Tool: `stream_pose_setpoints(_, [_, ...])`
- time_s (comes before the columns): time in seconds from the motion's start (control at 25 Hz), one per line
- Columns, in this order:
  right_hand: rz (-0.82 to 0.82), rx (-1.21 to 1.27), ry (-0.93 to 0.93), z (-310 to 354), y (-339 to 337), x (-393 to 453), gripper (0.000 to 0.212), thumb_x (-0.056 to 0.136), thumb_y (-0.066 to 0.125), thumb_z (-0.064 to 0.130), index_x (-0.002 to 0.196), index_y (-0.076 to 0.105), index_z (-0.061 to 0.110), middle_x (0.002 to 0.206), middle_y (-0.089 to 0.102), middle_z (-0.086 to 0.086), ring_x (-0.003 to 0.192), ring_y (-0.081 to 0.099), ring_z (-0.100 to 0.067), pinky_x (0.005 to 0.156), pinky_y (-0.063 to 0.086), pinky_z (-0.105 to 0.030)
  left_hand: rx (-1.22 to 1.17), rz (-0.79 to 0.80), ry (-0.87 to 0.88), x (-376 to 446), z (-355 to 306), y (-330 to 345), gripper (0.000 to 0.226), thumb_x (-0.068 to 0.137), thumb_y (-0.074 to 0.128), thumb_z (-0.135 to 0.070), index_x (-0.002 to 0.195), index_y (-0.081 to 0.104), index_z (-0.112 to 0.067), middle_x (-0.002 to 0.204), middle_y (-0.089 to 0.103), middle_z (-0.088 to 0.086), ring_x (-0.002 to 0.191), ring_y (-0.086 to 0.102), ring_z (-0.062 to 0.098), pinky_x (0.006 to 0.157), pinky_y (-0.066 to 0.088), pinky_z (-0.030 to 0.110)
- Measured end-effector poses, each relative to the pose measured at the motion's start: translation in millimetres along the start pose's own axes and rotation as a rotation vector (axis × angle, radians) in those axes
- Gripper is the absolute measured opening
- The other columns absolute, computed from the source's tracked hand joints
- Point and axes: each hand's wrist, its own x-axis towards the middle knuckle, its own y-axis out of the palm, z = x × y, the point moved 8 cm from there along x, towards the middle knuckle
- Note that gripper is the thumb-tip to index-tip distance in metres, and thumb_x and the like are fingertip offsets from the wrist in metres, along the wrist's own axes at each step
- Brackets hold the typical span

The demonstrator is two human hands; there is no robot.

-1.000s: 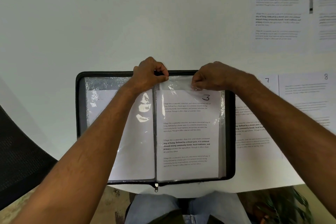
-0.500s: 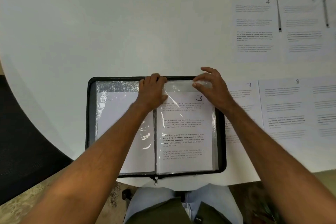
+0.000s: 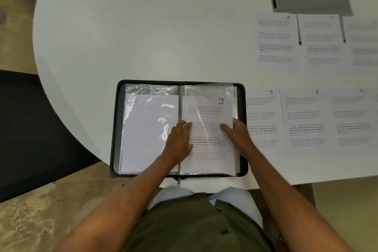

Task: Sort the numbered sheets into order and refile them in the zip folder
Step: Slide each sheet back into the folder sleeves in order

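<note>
A black zip folder (image 3: 116, 129) lies open at the near edge of the white table. Its right clear sleeve holds the sheet numbered 3 (image 3: 206, 108); the left sleeve holds a sheet showing its blank back (image 3: 147, 125). My left hand (image 3: 180, 139) rests flat over the spine and the left edge of sheet 3. My right hand (image 3: 237, 133) presses flat on the sheet's right edge. Loose sheets lie to the right: sheet 7 (image 3: 263, 120), sheet 8 (image 3: 304, 120), sheet 9 (image 3: 351, 120), and sheet 4 (image 3: 274, 41) further back.
A grey recessed panel (image 3: 311, 0) sits in the table at the back right, with two more sheets below it beside sheet 4. A dark chair (image 3: 30, 129) stands left of the table. The folder's zip pull (image 3: 178, 183) hangs over the table's near edge.
Both hands have slid from the sleeve's top edge down to the middle of sheet 3 and now lie flat. The view has pulled back, showing more of the table.
</note>
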Motion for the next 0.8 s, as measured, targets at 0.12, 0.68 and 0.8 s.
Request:
stream_pose_setpoints(0.12, [0.084,0.075,0.067,2,12,-24,0.029,0.099,0.066,0.036,0.123,0.07,0.02,0.111,0.077,0.0,0.094,0.076,-0.012,0.086,0.061,-0.031,-0.202,0.006,-0.053,-12,2,-8,0.068,0.089,0.074,-0.023,0.147,0.042,-0.008,0.147,0.043,0.015,0.134,0.043,0.033,0.114,0.035,0.038])
stream_pose_setpoints(0.68, [0.501,0.193,0.038,88,168,-73,0.035,0.104,0.052,0.046,0.129,0.062,0.025,0.124,0.07,0.004,0.115,0.066,-0.013,0.102,0.049,-0.029,-1.191,0.006,-0.496,-50,63,-95,0.059,0.099,0.04,-0.069,0.124,0.068,-0.023,0.11,0.075,0.004,0.107,0.07,0.024,0.094,0.056,0.04])
stream_pose_setpoints(0.8, [0.578,0.13,0.008,96,195,-78,0.038,0.105,0.051,0.043,0.135,0.061,0.024,0.112,0.064,0.023,0.093,0.064,0.013,0.079,0.046,-0.003,-1.231,-0.033,-0.548,-60,91,-102,0.068,0.094,0.042,-0.077,0.132,0.066,-0.026,0.115,0.076,0.004,0.114,0.069,0.026,0.101,0.053,0.044])
